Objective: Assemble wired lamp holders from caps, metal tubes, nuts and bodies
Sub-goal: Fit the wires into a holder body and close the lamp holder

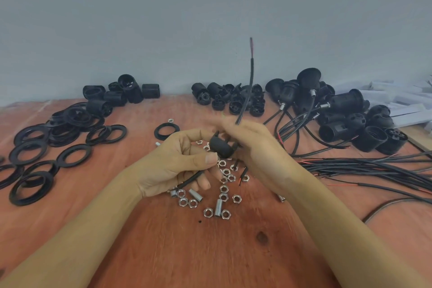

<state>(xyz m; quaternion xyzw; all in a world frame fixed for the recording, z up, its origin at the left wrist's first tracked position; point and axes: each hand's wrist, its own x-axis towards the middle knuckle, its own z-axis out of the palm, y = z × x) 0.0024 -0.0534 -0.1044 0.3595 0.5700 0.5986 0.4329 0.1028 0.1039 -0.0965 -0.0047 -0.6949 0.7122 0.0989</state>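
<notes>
Your left hand (177, 161) pinches cap (222, 147) at table centre, above nuts (224, 188). Your right hand (254, 142), blurred, grips wire (250, 82) just right of cap. Wire axis near-upright, free tip high. Right hand nearer.

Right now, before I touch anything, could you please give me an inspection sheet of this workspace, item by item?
Surface: reddish wooden table, dark knot near the front.
Job's things: black cap held above loose nuts and metal tubes; bodies, spare caps and wired holders piled at the table's far edge.
Clutter: black rings spread at the left; white strips at the far right.
Hands: left hand grips the black cap; right hand, blurred, pinches the upright wire.
Cables: bundle of black wires lies at the right, red ends showing.
Surroundings: plain grey wall.
</notes>
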